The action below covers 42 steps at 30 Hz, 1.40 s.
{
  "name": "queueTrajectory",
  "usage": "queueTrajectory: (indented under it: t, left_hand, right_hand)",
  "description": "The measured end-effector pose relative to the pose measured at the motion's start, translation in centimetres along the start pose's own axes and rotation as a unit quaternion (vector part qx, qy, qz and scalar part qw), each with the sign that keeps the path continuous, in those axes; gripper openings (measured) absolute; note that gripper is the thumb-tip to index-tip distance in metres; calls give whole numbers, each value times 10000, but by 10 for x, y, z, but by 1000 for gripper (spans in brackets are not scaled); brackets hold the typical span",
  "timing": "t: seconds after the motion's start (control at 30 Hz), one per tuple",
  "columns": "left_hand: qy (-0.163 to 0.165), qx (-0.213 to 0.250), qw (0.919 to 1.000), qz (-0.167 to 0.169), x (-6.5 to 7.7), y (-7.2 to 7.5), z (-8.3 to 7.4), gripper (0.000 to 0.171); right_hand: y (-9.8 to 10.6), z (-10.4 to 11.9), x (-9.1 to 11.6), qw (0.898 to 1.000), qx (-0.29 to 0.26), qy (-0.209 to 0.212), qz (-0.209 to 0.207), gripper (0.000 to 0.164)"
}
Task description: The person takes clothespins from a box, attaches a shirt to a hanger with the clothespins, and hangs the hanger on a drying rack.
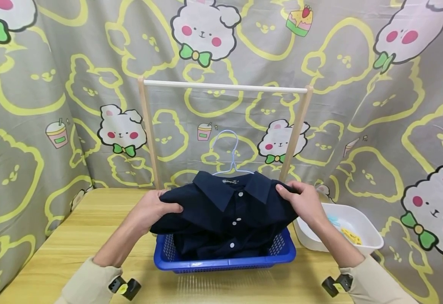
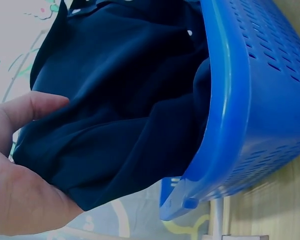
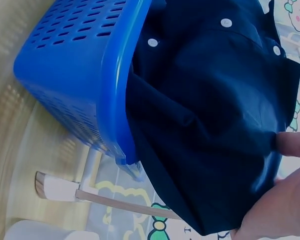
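Note:
A dark navy shirt (image 1: 221,211) with a pointed collar and white buttons is spread over a blue basket (image 1: 225,265), its lower part down inside. A pale blue wire hanger (image 1: 233,154) sits in the shirt, its hook standing up above the collar. At one shoulder my left hand (image 1: 151,211) pinches the cloth, thumb on the front; the left wrist view shows the thumb (image 2: 45,105) on the fabric. My right hand (image 1: 305,202) grips the opposite shoulder, its thumb (image 3: 292,144) on the front. The fingers behind the cloth are mostly hidden.
Behind the basket stands a rack with wooden posts (image 1: 151,135) and a white crossbar (image 1: 225,86). A white tub (image 1: 362,219) at the right holds yellow clips (image 1: 351,236) and light blue pieces. All stand on a wooden table (image 1: 73,240) before a patterned curtain (image 1: 103,84).

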<state>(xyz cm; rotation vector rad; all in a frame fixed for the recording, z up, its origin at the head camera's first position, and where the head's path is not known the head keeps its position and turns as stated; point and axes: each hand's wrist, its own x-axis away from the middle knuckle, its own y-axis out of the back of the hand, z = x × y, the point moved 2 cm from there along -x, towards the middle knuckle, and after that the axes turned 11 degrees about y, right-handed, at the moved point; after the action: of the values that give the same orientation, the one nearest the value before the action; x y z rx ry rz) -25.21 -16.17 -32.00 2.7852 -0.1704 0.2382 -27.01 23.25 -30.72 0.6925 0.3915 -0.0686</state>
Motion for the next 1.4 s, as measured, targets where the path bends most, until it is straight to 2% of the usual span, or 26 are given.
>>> queueTrajectory:
  t: [0.37,0.7,1.1,1.4]
  left_hand:
    - [26,-220,9993,-294,-1,2,2,29]
    - [52,-275,9989,-378,0,3,3,29]
    - [-6,-351,9986,-383,-2,4,4,26]
    - [-29,-337,9986,-397,-1,6,4,24]
  right_hand:
    - [5,0,1,9998,0,-119,170,49]
    - [16,0,0,9999,17,-33,115,42]
    - [25,-5,-8,9991,422,-71,55,46]
    - [32,-20,-13,9956,905,186,-124,47]
